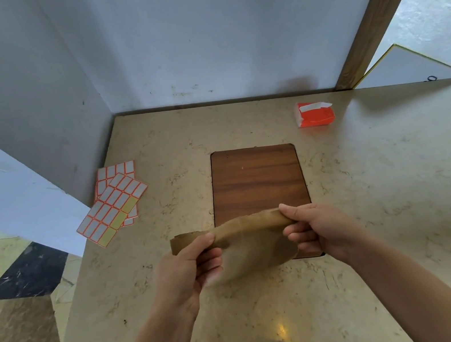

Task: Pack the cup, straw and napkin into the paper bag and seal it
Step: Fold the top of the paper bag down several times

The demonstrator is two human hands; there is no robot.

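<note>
A brown paper bag (249, 242) hangs in the air over the near end of a dark wooden board (256, 180). My left hand (186, 265) grips its top edge on the left and my right hand (316, 230) grips the top edge on the right. The bag's top is bent or folded over between the two hands, and the bag looks blurred. An orange napkin pack (315, 114) with a white tissue sticking out lies at the back right of the counter. No cup or straw is in view.
Sheets of orange-edged sticker labels (113, 205) lie at the counter's left edge. The beige marble counter (404, 199) meets a white wall behind and a wooden door frame (382, 10) at the back right. Patterned floor shows at the left.
</note>
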